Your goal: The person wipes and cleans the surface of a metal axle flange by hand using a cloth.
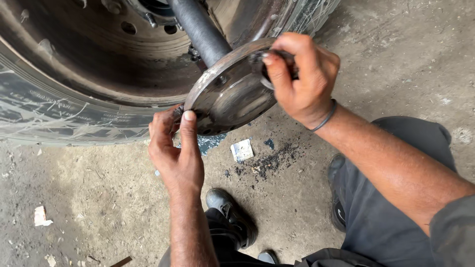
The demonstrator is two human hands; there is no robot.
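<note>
Nearest us, our left hand [177, 153] pinches the lower rim of a round, greasy steel axle flange [230, 94]; our right hand [299, 74] grips its upper edge. A small white paper label [242, 150] lies on gritty concrete beneath. Beyond, the dark shaft [200, 29] enters the dusty wheel hub [99, 54].

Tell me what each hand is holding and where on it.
Both hold the round metal flange of the axle shaft: left hand pinches its lower-left rim, right hand grips its upper-right rim.
</note>
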